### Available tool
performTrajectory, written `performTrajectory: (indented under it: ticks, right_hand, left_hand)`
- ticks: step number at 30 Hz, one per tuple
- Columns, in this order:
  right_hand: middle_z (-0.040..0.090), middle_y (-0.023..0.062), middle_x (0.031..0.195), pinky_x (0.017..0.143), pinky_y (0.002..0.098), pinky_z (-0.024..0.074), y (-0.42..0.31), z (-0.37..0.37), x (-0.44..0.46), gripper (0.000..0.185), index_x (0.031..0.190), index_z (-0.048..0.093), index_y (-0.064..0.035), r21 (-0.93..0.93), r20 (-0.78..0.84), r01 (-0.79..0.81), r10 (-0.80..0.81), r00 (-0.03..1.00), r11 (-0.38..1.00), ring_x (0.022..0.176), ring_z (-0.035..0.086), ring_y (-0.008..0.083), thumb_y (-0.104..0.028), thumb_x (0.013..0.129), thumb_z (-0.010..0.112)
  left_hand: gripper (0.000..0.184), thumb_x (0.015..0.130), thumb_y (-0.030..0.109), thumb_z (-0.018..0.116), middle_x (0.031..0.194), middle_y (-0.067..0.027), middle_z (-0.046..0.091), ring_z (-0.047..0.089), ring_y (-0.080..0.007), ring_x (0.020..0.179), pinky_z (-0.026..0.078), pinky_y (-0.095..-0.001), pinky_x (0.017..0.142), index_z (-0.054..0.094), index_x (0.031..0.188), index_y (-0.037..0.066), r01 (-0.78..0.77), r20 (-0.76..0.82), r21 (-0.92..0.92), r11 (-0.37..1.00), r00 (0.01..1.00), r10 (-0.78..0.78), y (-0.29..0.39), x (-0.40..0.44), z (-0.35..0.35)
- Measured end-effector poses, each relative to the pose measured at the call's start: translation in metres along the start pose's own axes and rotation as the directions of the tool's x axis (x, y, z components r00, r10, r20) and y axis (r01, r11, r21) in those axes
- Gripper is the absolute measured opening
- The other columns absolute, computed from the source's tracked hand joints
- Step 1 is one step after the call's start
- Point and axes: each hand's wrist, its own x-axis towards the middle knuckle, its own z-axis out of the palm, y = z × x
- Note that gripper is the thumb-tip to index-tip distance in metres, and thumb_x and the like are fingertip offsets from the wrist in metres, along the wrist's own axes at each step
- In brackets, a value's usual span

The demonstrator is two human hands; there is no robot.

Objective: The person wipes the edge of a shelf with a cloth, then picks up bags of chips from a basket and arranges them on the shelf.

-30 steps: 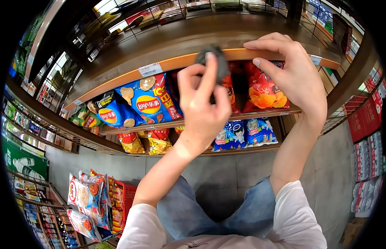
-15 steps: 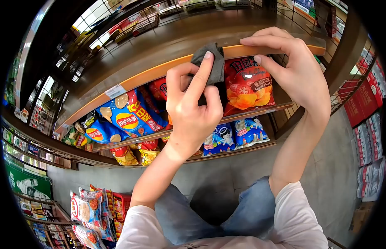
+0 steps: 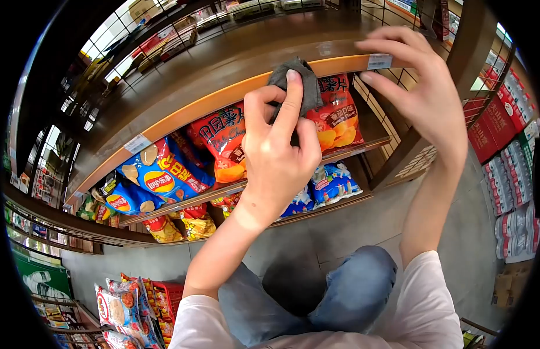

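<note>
One dark gray cloth [image 3: 309,96] lies over the orange edge strip [image 3: 215,103] of one brown shelf [image 3: 223,64], at about mid-length; the left hand [image 3: 279,148] grips it, index finger extended on its surface; the cloth is crumpled, with no distinct leading end; its long axis runs roughly far to near, across the strip. The right hand [image 3: 424,87] is open, thumb apart from the fingers, at the right part of the strip; contact cannot be determined. At least two price labels [image 3: 137,143] are on the strip, one left, one beside the right hand. Below the strip: two red chip bags [image 3: 223,142], one each side of the cloth; two blue chip bags [image 3: 165,171], farther left. Lower tier: at least three red-and-yellow bags [image 3: 197,224], left; two blue bags [image 3: 337,183], right.
</note>
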Motion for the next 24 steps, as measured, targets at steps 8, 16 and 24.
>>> performTrajectory:
  ticks: [8, 16, 24]
  right_hand:
    - [0.062, 0.0069, 0.114, 0.099, 0.0383, 0.0448, 0.041, -0.008, -0.034, 0.050, 0.116, 0.068, -0.0094, 0.092, 0.006, -0.098, 0.098, 0.995, 0.991, 0.112, 0.056, 0.0267, -0.005, 0.068, 0.081]
    - [0.063, 0.0067, 0.109, 0.094, 0.0380, 0.0470, 0.054, 0.005, -0.038, 0.040, 0.111, 0.069, -0.0081, 0.144, -0.112, -0.050, 0.067, 0.991, 0.988, 0.108, 0.057, 0.0262, 0.000, 0.072, 0.076]
    - [0.064, 0.0060, 0.107, 0.094, 0.0358, 0.0463, 0.053, 0.006, -0.038, 0.037, 0.111, 0.071, -0.0082, 0.137, -0.142, -0.041, 0.061, 0.988, 0.990, 0.104, 0.059, 0.0230, -0.001, 0.075, 0.076]
  left_hand:
    - [0.054, 0.074, -0.010, 0.059, 0.098, -0.0168, 0.051, 0.058, -0.0252, 0.065, 0.051, -0.0360, 0.054, 0.060, 0.127, -0.003, -0.040, 0.037, -0.149, 0.988, 0.998, 0.046, 0.014, 0.005, 0.040]
    - [0.052, 0.077, -0.014, 0.056, 0.102, -0.0142, 0.051, 0.063, -0.0200, 0.070, 0.051, -0.0303, 0.062, 0.062, 0.127, -0.003, -0.058, 0.171, -0.089, 0.994, 0.983, 0.073, 0.023, 0.010, 0.047]
    - [0.060, 0.074, -0.010, 0.058, 0.102, -0.0168, 0.051, 0.061, -0.0257, 0.069, 0.053, -0.0351, 0.061, 0.058, 0.133, 0.001, -0.084, 0.128, -0.025, 0.996, 0.988, 0.087, 0.020, 0.002, 0.045]
